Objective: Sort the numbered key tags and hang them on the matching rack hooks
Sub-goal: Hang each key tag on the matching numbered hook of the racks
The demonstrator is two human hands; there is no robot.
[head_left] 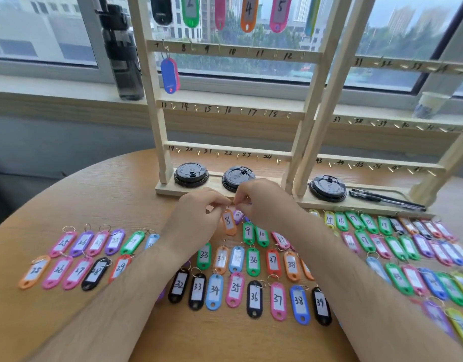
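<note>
An orange tag numbered 8 (229, 222) hangs just above the table, pinched at its ring by my left hand (199, 218) and my right hand (264, 202), fingertips meeting. A purple tag marked 8 (237, 215) lies right behind it. Rows of coloured numbered tags (254, 259) cover the table. The wooden rack (233, 52) stands behind, with numbered hooks. Its top row holds tags 2, 4 and 5 among others. A blue and a pink tag (169, 75) hang together at hook 7. The hook labelled 8 (191, 47) is bare.
A second rack (397, 124) with hooks in the 30s and 40s stands at the right. Three black cup lids (191, 175) and a black pen (382, 198) rest on the rack bases. A dark water bottle (122, 53) stands on the windowsill.
</note>
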